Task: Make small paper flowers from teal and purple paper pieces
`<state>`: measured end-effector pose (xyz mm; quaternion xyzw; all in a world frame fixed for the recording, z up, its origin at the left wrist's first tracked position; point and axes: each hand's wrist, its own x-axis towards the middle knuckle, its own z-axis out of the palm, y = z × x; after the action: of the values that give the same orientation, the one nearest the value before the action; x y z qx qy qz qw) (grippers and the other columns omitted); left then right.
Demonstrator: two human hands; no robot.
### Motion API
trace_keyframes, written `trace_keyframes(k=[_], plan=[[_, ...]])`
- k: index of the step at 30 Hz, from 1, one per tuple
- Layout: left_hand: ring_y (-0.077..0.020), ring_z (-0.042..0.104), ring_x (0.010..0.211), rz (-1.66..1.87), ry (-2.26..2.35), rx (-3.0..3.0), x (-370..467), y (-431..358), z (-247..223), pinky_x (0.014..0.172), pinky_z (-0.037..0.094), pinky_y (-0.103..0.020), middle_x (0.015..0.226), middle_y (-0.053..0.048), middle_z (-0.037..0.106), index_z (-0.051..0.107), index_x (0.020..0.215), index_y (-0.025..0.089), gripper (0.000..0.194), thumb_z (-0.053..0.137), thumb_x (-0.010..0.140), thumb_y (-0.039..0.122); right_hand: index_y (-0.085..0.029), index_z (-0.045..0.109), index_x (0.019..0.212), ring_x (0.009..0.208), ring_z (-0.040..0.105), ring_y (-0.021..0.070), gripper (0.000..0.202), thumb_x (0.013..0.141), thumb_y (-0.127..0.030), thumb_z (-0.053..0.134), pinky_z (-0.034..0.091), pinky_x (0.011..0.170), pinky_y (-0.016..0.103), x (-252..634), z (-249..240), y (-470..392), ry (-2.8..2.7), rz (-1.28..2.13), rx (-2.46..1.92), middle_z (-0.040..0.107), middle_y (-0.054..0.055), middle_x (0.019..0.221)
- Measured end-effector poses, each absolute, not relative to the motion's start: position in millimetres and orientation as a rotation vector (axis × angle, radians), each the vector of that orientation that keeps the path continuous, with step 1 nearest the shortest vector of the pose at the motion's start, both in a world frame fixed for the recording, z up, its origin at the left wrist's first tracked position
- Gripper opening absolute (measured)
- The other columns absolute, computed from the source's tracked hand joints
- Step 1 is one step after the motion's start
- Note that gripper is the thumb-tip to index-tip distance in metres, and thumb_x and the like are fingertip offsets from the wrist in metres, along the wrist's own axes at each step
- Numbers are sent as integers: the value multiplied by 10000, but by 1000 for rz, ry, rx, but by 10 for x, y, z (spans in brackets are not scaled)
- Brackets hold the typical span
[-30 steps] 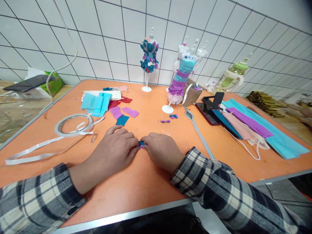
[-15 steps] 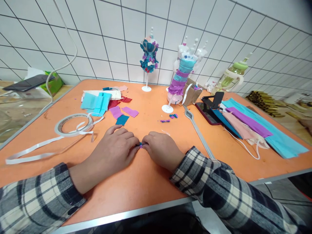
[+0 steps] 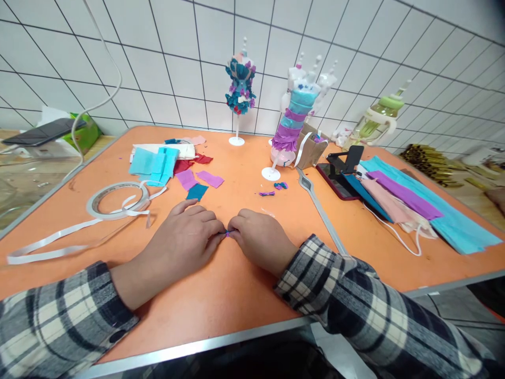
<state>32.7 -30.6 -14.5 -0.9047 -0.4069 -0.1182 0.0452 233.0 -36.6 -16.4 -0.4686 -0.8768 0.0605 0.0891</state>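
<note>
Between my fingertips is a tiny strip of purple and teal crepe paper (image 3: 228, 233), mostly hidden. My left hand (image 3: 181, 234) pinches its left end with thumb and forefinger. The right end is pinched by my right hand (image 3: 258, 239). Both hands rest low over the orange table (image 3: 221, 310). Just beyond my left fingers lies a teal paper piece (image 3: 197, 192), with purple paper pieces (image 3: 210, 179) behind it. Past my right hand are a small twisted purple strip (image 3: 267, 193) and a purple-and-teal paper bow (image 3: 281, 186).
A roll of white double-sided tape (image 3: 94, 204) lies at left with a loose strip. Two small mannequins stand at the back, one in teal ruffles (image 3: 240, 87), one in blue and purple (image 3: 292, 123). At right are tweezers (image 3: 321, 210), a phone (image 3: 335, 181) and folded crepe paper (image 3: 445, 221).
Both hands hold nearly the same pinch on the small paper strip. The whole view has shifted slightly; nothing else visibly moved.
</note>
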Motion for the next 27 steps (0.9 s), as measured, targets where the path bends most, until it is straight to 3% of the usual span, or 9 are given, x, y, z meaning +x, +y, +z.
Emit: trace_keyframes(k=[5, 7, 10, 12, 15, 22, 27], plan=[[-292, 656, 850, -354, -1239, -2777, 326, -316, -132, 941, 464, -516, 779, -66, 701, 694, 788, 215, 252, 521, 947, 307, -188, 711, 991, 799, 641, 181, 253, 1062, -249, 475, 369, 602, 308, 2346, -173, -352, -2705, 98, -1294, 681, 58, 962], [-327, 645, 976, -427, -1250, -2763, 319, -326, -139, 932, 478, -513, 931, -113, 720, 730, 967, 182, 260, 524, 948, 340, -177, 704, 1012, 804, 646, 181, 239, 1056, -225, 474, 359, 590, 307, 2354, -166, -360, -2727, 69, -1272, 686, 65, 979], [-405, 556, 1255, -526, -1232, -2765, 308, -341, -162, 1067, 395, -615, 1262, -173, 671, 687, 1241, 178, 424, 563, 937, 445, -161, 693, 1069, 798, 649, 190, 217, 1042, -218, 485, 334, 557, 309, 2361, -150, -381, -2726, 40, -1246, 689, 79, 1000], [-439, 510, 1334, -499, -1224, -2781, 306, -345, -178, 1117, 289, -699, 1337, -166, 652, 713, 1185, 214, 380, 580, 929, 460, -160, 689, 1098, 782, 645, 191, 217, 1038, -227, 492, 313, 538, 308, 2361, -143, -395, -2717, 36, -1230, 686, 82, 994], [-453, 523, 1336, -476, -1241, -2755, 307, -341, -189, 1113, 227, -739, 1324, -143, 681, 752, 1006, 227, 233, 579, 917, 356, -174, 687, 1106, 749, 637, 187, 218, 1036, -212, 485, 294, 522, 308, 2359, -134, -410, -2716, 41, -1223, 682, 74, 964], [-399, 598, 1223, -566, -1233, -2736, 300, -346, -139, 1097, 200, -712, 1149, -68, 745, 771, 806, 274, 238, 577, 940, 305, -175, 703, 1072, 736, 641, 182, 247, 1054, -237, 464, 344, 544, 303, 2347, -103, -416, -2712, 86, -1280, 683, 86, 987], [-349, 619, 1105, -575, -1329, -2837, 289, -341, -94, 1026, 287, -644, 1039, -43, 738, 789, 771, 298, 234, 599, 909, 302, -172, 736, 1039, 800, 667, 188, 288, 1053, -231, 455, 399, 613, 305, 2363, -101, -396, -2691, 187, -1246, 714, 72, 995]])
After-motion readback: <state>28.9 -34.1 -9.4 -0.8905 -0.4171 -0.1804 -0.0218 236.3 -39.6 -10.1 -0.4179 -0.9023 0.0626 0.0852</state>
